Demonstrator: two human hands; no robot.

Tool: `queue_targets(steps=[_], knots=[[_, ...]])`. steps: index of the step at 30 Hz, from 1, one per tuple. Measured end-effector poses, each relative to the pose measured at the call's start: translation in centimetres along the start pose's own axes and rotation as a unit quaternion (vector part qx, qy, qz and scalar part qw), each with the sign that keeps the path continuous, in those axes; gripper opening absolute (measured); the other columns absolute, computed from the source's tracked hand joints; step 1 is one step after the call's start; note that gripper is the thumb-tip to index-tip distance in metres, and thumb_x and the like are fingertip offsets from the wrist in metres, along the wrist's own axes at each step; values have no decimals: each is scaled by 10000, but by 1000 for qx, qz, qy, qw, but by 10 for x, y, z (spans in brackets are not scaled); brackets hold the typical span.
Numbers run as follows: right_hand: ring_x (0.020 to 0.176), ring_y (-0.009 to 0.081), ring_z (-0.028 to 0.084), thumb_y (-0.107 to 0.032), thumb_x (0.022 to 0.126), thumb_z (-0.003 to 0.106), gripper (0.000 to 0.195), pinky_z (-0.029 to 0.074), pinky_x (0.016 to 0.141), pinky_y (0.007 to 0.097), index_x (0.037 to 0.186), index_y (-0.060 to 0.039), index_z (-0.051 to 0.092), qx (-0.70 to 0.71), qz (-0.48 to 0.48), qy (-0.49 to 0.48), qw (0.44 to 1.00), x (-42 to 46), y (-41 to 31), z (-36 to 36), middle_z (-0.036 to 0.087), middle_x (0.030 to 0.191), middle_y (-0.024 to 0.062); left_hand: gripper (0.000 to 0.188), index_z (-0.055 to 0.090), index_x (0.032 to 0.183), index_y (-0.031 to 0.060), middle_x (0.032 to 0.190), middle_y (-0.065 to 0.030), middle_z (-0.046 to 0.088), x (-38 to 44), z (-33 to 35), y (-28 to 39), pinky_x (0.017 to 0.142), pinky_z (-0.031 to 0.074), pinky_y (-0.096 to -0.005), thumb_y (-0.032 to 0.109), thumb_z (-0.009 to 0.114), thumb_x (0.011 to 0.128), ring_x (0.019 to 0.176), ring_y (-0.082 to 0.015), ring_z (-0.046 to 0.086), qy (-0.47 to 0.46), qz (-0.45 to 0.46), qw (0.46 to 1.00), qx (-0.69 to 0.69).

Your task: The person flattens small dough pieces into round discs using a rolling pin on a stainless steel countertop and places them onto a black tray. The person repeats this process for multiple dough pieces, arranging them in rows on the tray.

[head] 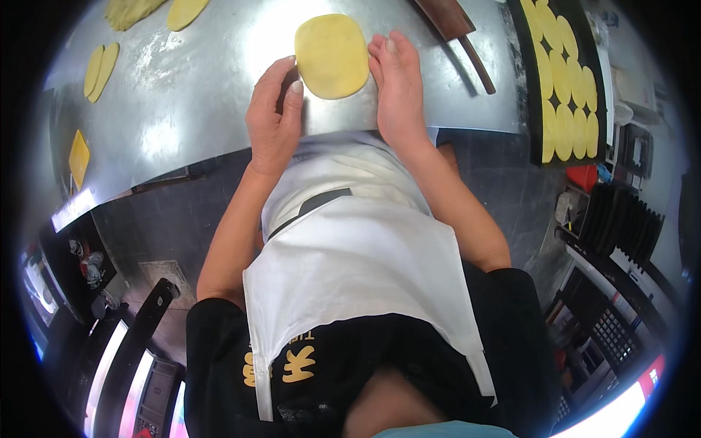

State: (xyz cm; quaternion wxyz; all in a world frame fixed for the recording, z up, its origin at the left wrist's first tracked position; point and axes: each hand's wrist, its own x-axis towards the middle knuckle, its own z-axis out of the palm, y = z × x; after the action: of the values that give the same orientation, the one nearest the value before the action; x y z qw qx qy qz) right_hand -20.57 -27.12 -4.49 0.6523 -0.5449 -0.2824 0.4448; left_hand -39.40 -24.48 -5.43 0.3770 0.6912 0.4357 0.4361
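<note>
A flattened round of yellow dough [332, 57] lies on the metal worktop [208, 87] in front of me. My left hand [275, 112] is at its left edge, thumb and fingers apart. At its right edge is my right hand [398, 87], with fingertips close to or touching the dough. A cleaver [446, 19] with a slim brown handle rests on the worktop to the right, its far end cut off by the picture's rim. Two thin dough ovals [101, 72] lie at the left, partly overlapping.
A black tray [536, 131] with rows of yellow dough ovals stands at the right. At the upper left lie a larger dough lump [128, 12] and another dough piece [186, 12]. A yellow diamond-shaped thing [80, 157] is near the left edge. Dark ribbed trays [621, 224] are at the right.
</note>
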Motion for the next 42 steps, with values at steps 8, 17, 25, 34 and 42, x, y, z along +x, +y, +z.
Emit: queue_targets(steps=[8, 17, 25, 34, 42], knots=[[1374, 320, 489, -191, 1054, 571, 508, 356, 1173, 400, 1468, 55, 410, -180, -127, -30, 975, 40, -29, -13, 516, 1447, 239, 398, 601, 1389, 14, 1338, -144, 649, 1, -10, 4, 1027, 503, -340, 46, 640, 994, 1207, -246, 630, -28, 52, 994, 95], [1431, 437, 373, -403, 963, 650, 740, 290, 1172, 585, 1526, 5, 393, -567, -393, -85, 719, 73, 1, 31, 429, 1536, 242, 933, 400, 1501, -32, 1448, -241, 518, 7, 1, 3, 1089, 419, -494, 326, 872, 781, 1331, -420, 496, -58, 135, 956, 254], [1462, 440, 329, -479, 945, 647, 809, 239, 1185, 632, 1554, -24, 371, -616, -374, -93, 687, 65, 19, 28, 375, 1585, 230, 858, 413, 1493, -49, 1474, -253, 508, 5, 1, 3, 1129, 384, -505, 307, 834, 836, 1379, -430, 461, -61, 77, 959, 266], [1372, 448, 416, -298, 975, 648, 670, 299, 1138, 557, 1506, 27, 401, -519, -401, -59, 752, 87, -15, 26, 474, 1466, 271, 612, 505, 1444, -14, 1435, -197, 563, -1, -4, -2, 1110, 440, -439, 169, 762, 920, 1324, -352, 544, 12, 66, 983, 169], [1463, 432, 332, -456, 926, 667, 821, 213, 1201, 629, 1553, -17, 369, -616, -370, -186, 670, 56, 16, 47, 399, 1561, 234, 462, 548, 1386, -25, 1337, -190, 607, -2, -6, -1, 1021, 525, -371, 47, 676, 949, 1199, -300, 622, 75, 30, 994, 73]])
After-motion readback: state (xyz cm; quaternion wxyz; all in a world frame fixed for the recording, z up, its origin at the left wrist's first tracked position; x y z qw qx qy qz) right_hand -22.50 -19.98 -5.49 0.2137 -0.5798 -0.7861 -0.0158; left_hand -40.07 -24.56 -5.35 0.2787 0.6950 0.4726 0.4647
